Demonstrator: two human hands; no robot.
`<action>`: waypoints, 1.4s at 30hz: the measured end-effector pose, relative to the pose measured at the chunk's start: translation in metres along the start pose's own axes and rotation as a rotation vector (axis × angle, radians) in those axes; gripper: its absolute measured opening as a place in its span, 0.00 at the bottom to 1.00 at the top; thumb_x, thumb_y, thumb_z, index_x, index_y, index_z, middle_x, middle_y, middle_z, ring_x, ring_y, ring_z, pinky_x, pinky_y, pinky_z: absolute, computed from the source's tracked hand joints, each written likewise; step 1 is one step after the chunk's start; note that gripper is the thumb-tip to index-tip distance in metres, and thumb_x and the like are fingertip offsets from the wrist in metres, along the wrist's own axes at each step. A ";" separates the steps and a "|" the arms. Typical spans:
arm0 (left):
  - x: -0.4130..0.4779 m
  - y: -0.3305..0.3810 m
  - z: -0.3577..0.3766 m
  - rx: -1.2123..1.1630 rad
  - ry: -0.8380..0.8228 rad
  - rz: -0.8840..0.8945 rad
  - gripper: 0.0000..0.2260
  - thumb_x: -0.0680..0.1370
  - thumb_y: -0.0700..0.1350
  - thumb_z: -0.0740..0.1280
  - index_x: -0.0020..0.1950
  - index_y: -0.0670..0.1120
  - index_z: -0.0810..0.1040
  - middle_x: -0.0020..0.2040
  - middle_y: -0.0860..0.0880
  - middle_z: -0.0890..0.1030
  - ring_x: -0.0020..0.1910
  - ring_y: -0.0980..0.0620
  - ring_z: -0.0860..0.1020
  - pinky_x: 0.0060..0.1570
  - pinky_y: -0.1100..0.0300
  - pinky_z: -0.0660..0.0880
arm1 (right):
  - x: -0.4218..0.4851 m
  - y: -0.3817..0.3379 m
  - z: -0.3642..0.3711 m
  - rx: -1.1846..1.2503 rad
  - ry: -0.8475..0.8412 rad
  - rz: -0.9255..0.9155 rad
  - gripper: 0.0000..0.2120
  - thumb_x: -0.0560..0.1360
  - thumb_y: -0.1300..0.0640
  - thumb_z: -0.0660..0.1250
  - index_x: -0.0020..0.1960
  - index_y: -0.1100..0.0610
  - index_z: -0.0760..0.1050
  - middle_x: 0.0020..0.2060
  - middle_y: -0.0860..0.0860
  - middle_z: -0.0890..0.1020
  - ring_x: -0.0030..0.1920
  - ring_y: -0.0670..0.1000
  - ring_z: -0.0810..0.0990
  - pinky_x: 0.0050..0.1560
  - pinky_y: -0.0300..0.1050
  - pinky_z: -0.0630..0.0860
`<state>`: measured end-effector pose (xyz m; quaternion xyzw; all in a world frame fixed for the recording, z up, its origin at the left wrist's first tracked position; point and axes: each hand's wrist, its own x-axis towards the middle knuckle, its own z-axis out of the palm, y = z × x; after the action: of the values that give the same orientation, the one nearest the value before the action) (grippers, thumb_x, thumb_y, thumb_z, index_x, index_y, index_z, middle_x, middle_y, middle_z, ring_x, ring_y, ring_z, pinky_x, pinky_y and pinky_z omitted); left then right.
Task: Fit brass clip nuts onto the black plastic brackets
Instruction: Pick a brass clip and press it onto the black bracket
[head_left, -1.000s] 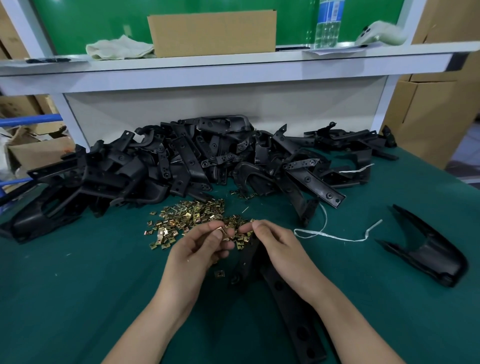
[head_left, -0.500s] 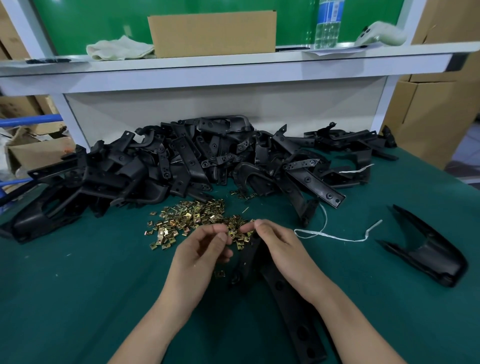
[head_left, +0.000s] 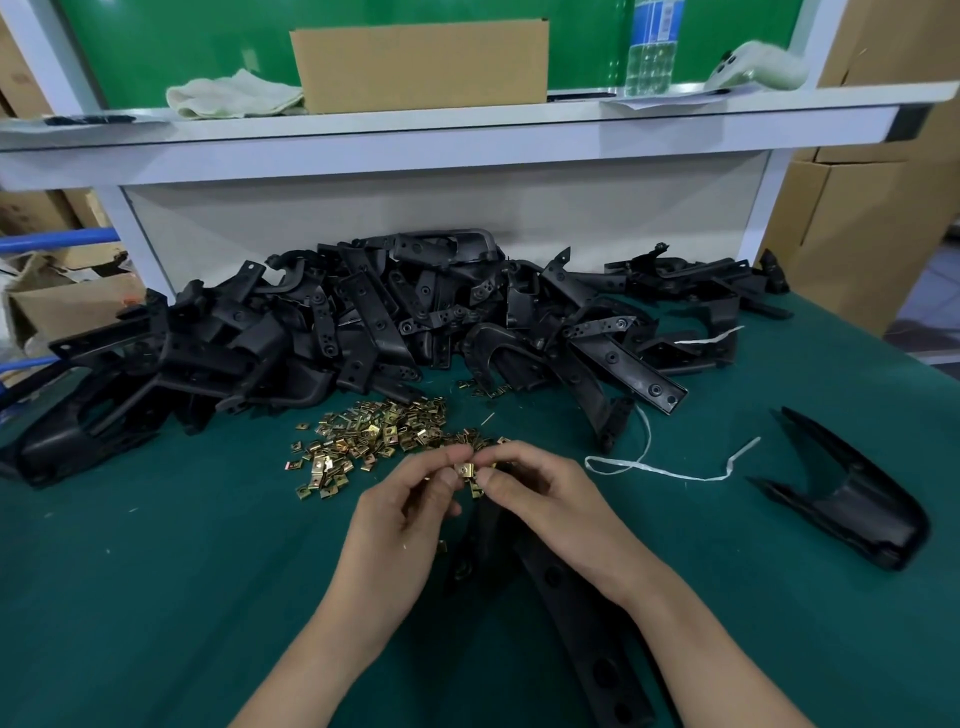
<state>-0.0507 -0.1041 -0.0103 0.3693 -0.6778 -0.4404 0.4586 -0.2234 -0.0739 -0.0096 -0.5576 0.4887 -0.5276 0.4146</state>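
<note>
Brass clip nuts (head_left: 374, 436) lie scattered before heaped black brackets (head_left: 363, 322).

Left hand (head_left: 400, 519): bare, slim fingers, short plain thumbnail.
Right hand (head_left: 550, 504): bare, slim fingers, short plain thumbnail, rounded knuckles.
Left forearm (head_left: 322, 654): bare, slender, smooth, uncovered from wrist to the lower edge of view.
Right forearm (head_left: 696, 644): bare, slender, smooth, uncovered from wrist to the lower edge of view.
</note>
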 end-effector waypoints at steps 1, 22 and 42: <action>0.000 0.000 0.000 0.003 0.001 -0.003 0.15 0.82 0.43 0.65 0.55 0.64 0.81 0.44 0.56 0.84 0.41 0.58 0.80 0.41 0.66 0.77 | 0.000 0.001 0.000 -0.010 -0.001 -0.002 0.05 0.79 0.53 0.71 0.54 0.45 0.83 0.50 0.45 0.86 0.54 0.43 0.82 0.55 0.33 0.74; -0.001 0.000 -0.001 0.035 -0.025 -0.003 0.14 0.81 0.45 0.67 0.54 0.66 0.80 0.49 0.58 0.84 0.48 0.55 0.82 0.48 0.56 0.81 | 0.002 0.007 -0.003 -0.044 -0.007 -0.007 0.10 0.78 0.42 0.69 0.53 0.46 0.83 0.50 0.46 0.85 0.54 0.44 0.82 0.56 0.36 0.74; -0.002 0.001 -0.001 0.142 0.021 0.017 0.07 0.76 0.56 0.66 0.51 0.63 0.82 0.43 0.62 0.83 0.43 0.59 0.81 0.37 0.72 0.74 | 0.001 0.006 -0.003 -0.031 -0.017 0.042 0.09 0.79 0.43 0.68 0.51 0.46 0.83 0.47 0.44 0.85 0.50 0.40 0.81 0.51 0.30 0.73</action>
<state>-0.0497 -0.1023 -0.0095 0.3998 -0.7056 -0.3835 0.4418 -0.2266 -0.0758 -0.0146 -0.5582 0.5048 -0.5062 0.4211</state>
